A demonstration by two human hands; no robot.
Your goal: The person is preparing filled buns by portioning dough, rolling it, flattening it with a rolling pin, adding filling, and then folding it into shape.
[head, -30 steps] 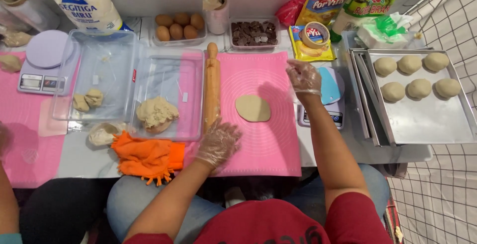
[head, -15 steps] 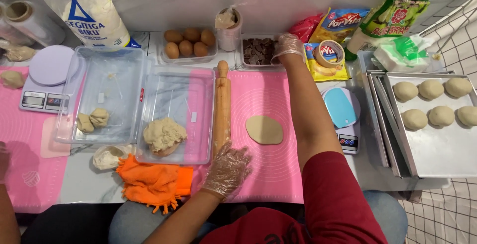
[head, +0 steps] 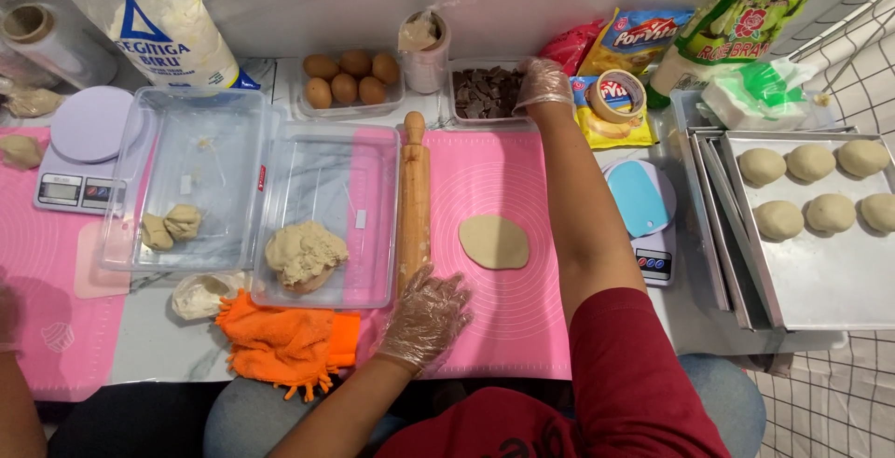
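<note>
Reaching across the pink silicone mat [head: 522,318], the gloved right hand [head: 543,83] is dipping curled fingers into the tub of chocolate pieces [head: 485,93]; whether it grips any, I cannot tell. The left hand [head: 424,318] is lying spread and empty below the rolling pin [head: 414,199], near the flattened dough disc [head: 493,241].

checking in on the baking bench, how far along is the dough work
Done: six round dough balls sit on the metal tray, and one flattened dough disc lies on the pink mat. In hand: the gloved right hand reaches into the clear tub of dark chocolate pieces; the gloved left hand rests by the wooden rolling pin. Left: a dough lump in a clear container.
</note>
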